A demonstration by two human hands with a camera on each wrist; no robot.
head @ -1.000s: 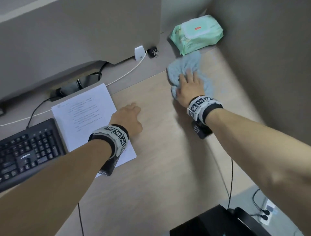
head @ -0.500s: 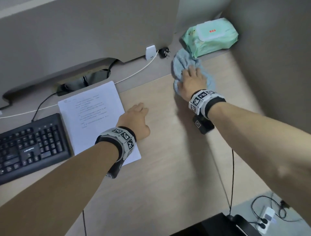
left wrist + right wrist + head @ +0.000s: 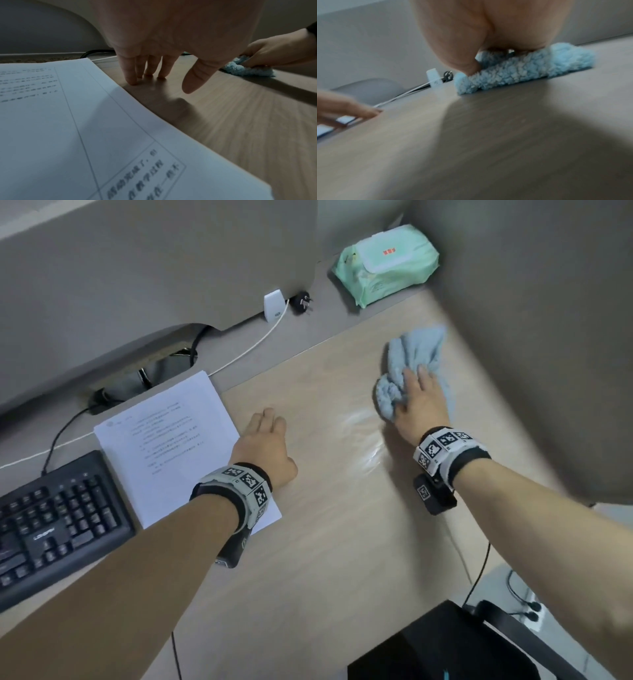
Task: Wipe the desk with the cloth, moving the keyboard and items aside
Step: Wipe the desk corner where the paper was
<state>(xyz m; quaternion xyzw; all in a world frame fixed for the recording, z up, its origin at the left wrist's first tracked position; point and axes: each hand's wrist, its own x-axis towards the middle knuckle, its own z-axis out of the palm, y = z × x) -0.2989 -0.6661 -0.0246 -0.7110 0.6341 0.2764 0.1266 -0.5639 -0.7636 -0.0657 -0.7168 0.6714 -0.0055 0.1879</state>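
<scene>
My right hand (image 3: 419, 397) lies flat on a fluffy light-blue cloth (image 3: 416, 350) and presses it onto the wooden desk (image 3: 342, 542) near the right wall. In the right wrist view its thumb (image 3: 467, 65) bears down on the cloth (image 3: 522, 70). My left hand (image 3: 272, 440) rests open, with its fingertips (image 3: 133, 81) on the desk at the right edge of a printed paper sheet (image 3: 164, 446). A black keyboard (image 3: 51, 525) sits at the far left, beside the paper. The cloth (image 3: 243, 70) shows under my right hand (image 3: 274, 50).
A green pack of wet wipes (image 3: 387, 261) lies in the back right corner. A white charger (image 3: 274, 304), a black plug (image 3: 301, 301) and cables sit along the grey back strip. A damp streak (image 3: 359, 422) shines left of the cloth. A black box (image 3: 445, 645) stands below the desk's front edge.
My right hand has drawn the cloth away from the wipes pack, toward me and along the right wall, leaving a damp streak. My left hand stays by the paper.
</scene>
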